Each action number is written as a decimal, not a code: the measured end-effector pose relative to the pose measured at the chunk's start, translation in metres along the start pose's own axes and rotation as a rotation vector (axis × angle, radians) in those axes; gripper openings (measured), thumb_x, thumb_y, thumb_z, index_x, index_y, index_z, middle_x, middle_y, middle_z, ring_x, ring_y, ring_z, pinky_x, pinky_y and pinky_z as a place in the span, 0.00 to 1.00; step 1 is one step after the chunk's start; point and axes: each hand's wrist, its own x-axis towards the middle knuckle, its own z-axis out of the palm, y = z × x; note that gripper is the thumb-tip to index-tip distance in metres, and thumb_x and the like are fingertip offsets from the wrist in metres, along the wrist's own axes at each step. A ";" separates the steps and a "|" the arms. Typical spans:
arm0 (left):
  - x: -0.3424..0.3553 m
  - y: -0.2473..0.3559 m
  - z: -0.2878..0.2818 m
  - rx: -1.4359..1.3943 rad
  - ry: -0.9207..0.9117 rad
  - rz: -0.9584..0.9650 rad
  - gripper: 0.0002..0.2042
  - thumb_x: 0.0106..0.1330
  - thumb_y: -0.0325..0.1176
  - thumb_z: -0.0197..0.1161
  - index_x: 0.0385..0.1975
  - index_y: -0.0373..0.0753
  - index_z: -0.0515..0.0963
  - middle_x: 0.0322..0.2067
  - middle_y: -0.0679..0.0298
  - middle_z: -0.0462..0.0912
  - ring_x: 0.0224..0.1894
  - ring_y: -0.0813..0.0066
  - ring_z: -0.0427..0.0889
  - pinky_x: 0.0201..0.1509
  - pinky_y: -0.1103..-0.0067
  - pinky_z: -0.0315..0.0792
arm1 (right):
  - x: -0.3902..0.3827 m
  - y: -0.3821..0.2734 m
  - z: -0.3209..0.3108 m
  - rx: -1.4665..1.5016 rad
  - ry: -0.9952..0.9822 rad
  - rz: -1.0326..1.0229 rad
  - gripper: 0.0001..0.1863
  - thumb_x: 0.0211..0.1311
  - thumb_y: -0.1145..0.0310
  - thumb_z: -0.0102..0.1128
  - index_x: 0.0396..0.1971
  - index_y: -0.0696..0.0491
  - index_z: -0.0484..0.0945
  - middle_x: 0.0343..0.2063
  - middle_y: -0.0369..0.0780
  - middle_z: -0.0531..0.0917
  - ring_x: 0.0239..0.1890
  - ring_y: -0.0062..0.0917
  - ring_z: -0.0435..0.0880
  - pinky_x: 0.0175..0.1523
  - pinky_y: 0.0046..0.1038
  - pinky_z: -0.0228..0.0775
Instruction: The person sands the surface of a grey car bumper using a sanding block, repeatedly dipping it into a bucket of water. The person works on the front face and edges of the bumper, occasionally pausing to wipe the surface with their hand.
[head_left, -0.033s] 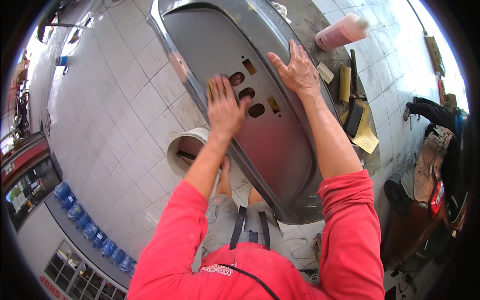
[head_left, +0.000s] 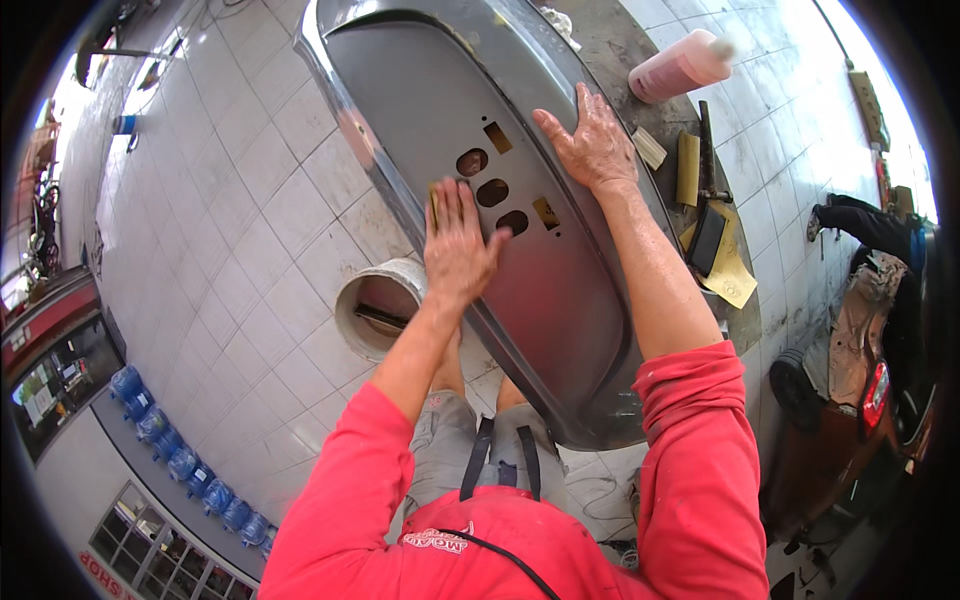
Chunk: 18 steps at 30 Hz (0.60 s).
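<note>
A long grey car body panel (head_left: 560, 290), with reddish patches and several oval and square cut-outs, lies lengthwise before me. Flat against its left part, beside the oval holes, my left hand (head_left: 460, 243) presses a folded piece of yellow sandpaper (head_left: 433, 208). Only the sandpaper's edge shows past the fingers; the rest is hidden beneath them. My right hand (head_left: 597, 145) rests on the panel's right side, fingers stretched out and nothing held.
Right of the panel, a worktop (head_left: 625, 75) carries a pink bottle (head_left: 682, 66), yellow sandpaper sheets (head_left: 735, 272), a dark phone-like slab (head_left: 706, 240) and a yellowish block (head_left: 689, 168). A white bucket (head_left: 350, 318) stands below left. A dismantled car (head_left: 830, 420) is at far right.
My left hand has slid a short way toward me along the panel with the sandpaper. My right hand stays almost in place.
</note>
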 end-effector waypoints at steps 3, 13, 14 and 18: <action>0.014 -0.020 -0.006 -0.018 0.002 0.085 0.45 0.77 0.62 0.55 0.79 0.25 0.58 0.80 0.37 0.56 0.84 0.41 0.52 0.87 0.56 0.43 | -0.006 -0.002 -0.004 0.011 0.000 0.002 0.58 0.66 0.18 0.46 0.82 0.49 0.59 0.78 0.54 0.66 0.81 0.47 0.63 0.81 0.46 0.60; 0.039 -0.048 -0.005 0.065 0.051 0.137 0.47 0.78 0.66 0.49 0.79 0.25 0.58 0.79 0.38 0.58 0.84 0.42 0.52 0.86 0.55 0.46 | 0.004 -0.003 -0.003 0.017 0.028 -0.004 0.57 0.67 0.19 0.47 0.81 0.50 0.59 0.78 0.54 0.65 0.81 0.47 0.62 0.82 0.46 0.59; 0.037 -0.043 -0.005 0.063 0.030 0.099 0.47 0.78 0.66 0.49 0.78 0.25 0.58 0.79 0.37 0.58 0.84 0.42 0.52 0.86 0.55 0.46 | 0.003 -0.004 -0.006 0.019 0.028 0.008 0.57 0.67 0.19 0.47 0.81 0.50 0.60 0.78 0.54 0.65 0.81 0.47 0.62 0.82 0.46 0.59; 0.125 -0.018 -0.007 -0.052 0.121 0.126 0.47 0.77 0.66 0.50 0.77 0.24 0.60 0.79 0.39 0.59 0.84 0.43 0.52 0.86 0.55 0.45 | 0.002 -0.012 -0.007 0.036 0.035 -0.015 0.57 0.67 0.19 0.48 0.81 0.51 0.61 0.78 0.54 0.66 0.81 0.48 0.62 0.81 0.46 0.60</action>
